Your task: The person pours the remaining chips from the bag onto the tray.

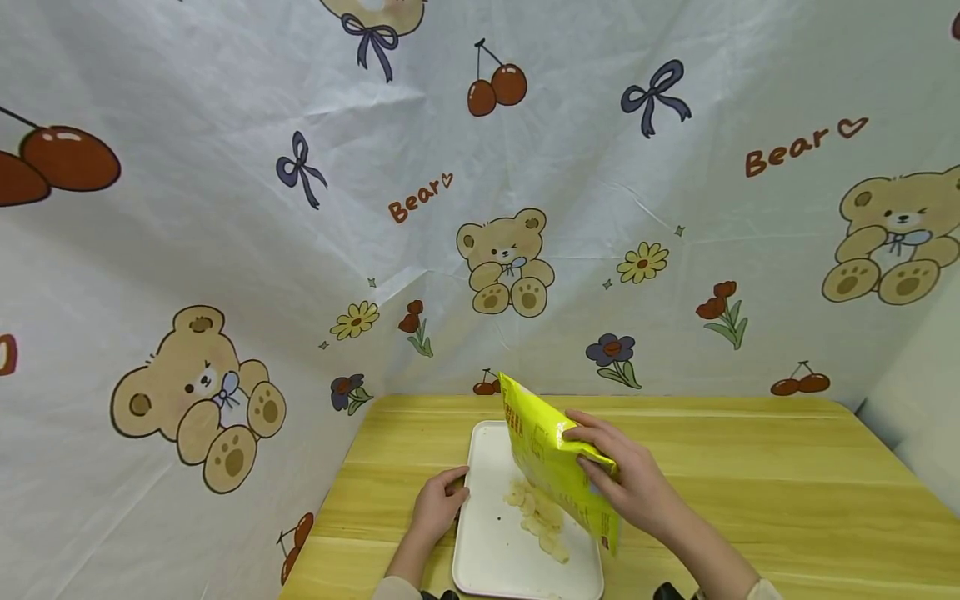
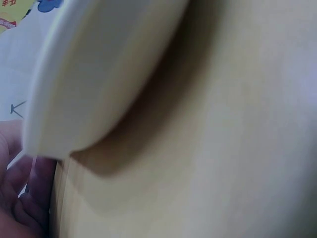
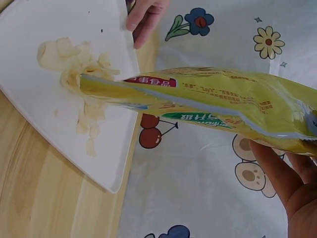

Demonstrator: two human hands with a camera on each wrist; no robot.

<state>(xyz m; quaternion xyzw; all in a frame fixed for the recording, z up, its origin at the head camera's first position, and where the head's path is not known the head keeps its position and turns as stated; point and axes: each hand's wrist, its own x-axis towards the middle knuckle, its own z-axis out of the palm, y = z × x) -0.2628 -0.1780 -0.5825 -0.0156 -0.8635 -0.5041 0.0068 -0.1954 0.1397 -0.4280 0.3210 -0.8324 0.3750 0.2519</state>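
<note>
A yellow snack bag [image 1: 551, 467] slants over the white tray [image 1: 480, 542], gripped near its upper end by my right hand [image 1: 636, 483]. In the right wrist view the open mouth of the bag points down at a scatter of thin pale chips [image 3: 89, 106] on the tray. My left hand [image 1: 437, 507] pinches the tray's left rim. The left wrist view shows fingers [image 2: 17, 173] at the tray's edge, part of them hidden behind it. How much is inside the bag cannot be seen.
The tray lies on a light wooden table [image 1: 765, 483]. Behind and to the left hangs a white cloth [image 1: 570, 183] printed with bears, flowers, bows and cherries. A few tiny dark specks lie on the tray beside the chips.
</note>
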